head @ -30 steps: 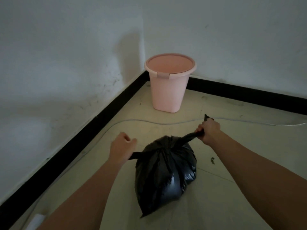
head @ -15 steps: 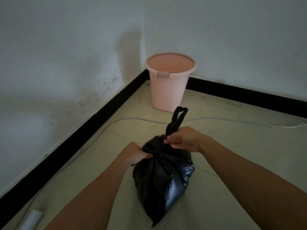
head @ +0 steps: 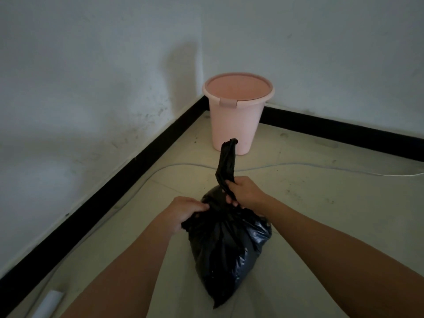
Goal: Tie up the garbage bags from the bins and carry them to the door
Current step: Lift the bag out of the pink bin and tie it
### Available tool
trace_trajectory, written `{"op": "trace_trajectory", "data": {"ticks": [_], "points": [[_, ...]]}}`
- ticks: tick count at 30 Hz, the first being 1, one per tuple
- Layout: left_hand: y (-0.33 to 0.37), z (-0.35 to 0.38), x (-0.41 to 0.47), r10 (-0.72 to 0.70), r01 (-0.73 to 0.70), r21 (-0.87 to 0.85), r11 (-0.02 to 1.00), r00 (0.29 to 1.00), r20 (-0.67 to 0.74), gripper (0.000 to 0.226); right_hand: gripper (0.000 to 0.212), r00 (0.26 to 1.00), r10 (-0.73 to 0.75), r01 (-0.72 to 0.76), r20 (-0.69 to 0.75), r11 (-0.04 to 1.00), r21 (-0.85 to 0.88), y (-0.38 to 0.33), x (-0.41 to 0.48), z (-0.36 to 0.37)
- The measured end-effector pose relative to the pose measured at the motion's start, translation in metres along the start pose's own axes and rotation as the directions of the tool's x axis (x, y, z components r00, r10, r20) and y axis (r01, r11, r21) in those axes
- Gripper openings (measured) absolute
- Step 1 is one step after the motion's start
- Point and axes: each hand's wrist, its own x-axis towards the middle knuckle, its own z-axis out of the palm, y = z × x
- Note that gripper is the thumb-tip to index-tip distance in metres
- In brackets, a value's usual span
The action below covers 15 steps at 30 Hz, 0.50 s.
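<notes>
Garbage bag [head: 226, 249] upright, both hands gripping neck, handle [head: 227, 161] pointing up

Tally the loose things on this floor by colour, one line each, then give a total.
Black: 1, the garbage bag
Pink: 1, the bin
White: 2, the cable and a flat strip
Total: 4

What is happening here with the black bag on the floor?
A person is tying up a black garbage bag on the floor. The left hand grips one bunched flap at the neck; the right hand holds the other flap, which sticks upward. The pink bin stands in the corner without a liner.
</notes>
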Motion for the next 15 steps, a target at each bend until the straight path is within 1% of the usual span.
{"op": "trace_trajectory", "data": {"ticks": [1,2,4,6,8,9,12,13,15], "points": [[0.003,-0.008,-0.003,-0.016,0.018,-0.063,0.998,0.999,0.041,0.008,0.033,1.0,-0.007,0.006,-0.023,0.999,-0.052,0.004,0.004,-0.004],[0.006,-0.016,-0.005,-0.021,0.031,-0.124,0.992,0.996,0.082,0.007,0.033,0.999,-0.016,0.01,-0.043,0.99,-0.14,0.009,0.008,-0.007],[0.017,-0.033,-0.009,0.003,0.034,-0.253,0.967,0.989,0.147,0.009,0.032,0.999,-0.027,0.007,-0.045,0.922,-0.387,0.016,0.015,-0.01],[0.032,-0.041,-0.013,0.081,-0.029,-0.311,0.95,0.985,0.154,0.007,0.031,1.0,-0.014,0.001,-0.017,0.784,-0.621,0.021,0.017,-0.008],[0.05,-0.042,-0.017,0.183,-0.148,-0.283,0.948,0.978,0.101,0.005,0.033,0.999,-0.009,0.03,0.031,0.638,-0.77,0.019,0.013,-0.003],[0.059,-0.041,-0.02,0.234,-0.209,-0.266,0.941,0.97,0.067,0.003,0.036,0.997,-0.008,0.066,0.076,0.591,-0.804,0.016,0.01,0.0],[0.081,-0.039,-0.025,0.367,-0.358,-0.202,0.912,0.93,0.006,0.006,0.048,0.977,0.034,0.157,0.211,0.555,-0.817,0.005,0.004,0.004],[0.086,-0.038,-0.026,0.395,-0.386,-0.184,0.904,0.919,0.009,0.007,0.056,0.976,0.034,0.163,0.214,0.531,-0.831,0.002,0.002,0.005],[0.092,-0.036,-0.026,0.419,-0.408,-0.18,0.895,0.907,0.031,0.008,0.068,0.99,-0.025,0.135,0.141,0.485,-0.864,0.002,-0.002,0.008]]}}
